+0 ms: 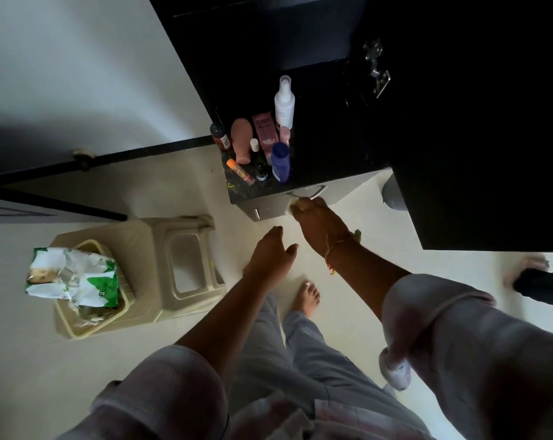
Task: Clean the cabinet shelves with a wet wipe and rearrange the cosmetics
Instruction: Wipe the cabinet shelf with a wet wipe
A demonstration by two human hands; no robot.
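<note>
I'm reading the polished black stone countertop [326, 154] as dark throughout, with its front edge showing yellow-green speckles. Cosmetics are coming through as follows:

- a tall white plastic spray bottle [284, 104]
- a squat dark blue bottle [280, 161]
- a rounded peach bottle [241, 139]
- a pink printed carton [264, 130]
- a slim orange-capped tube [240, 171]

The crumpled wet-wipe packet [75, 276] is showing white with green leaf shapes. The moulded beige plastic stool [186, 258] is reading uniformly pale. The wadded cream wet wipe [292, 206] is looking plain. The orange-gold thread bracelet [337, 249] is glinting.

Black speckled counter top [246, 192]: stone-look, polished. Silver bar drawer handle [320, 190] & cabinet hinge [376, 68]: bright metal. White spray bottle [284, 104], beige moulded stool [186, 258]: smooth plastic, matt. Green-white wipes packet [75, 277]: crinkled glossy film. Pale wet wipe [291, 207]: soft, cloth-like.
</note>
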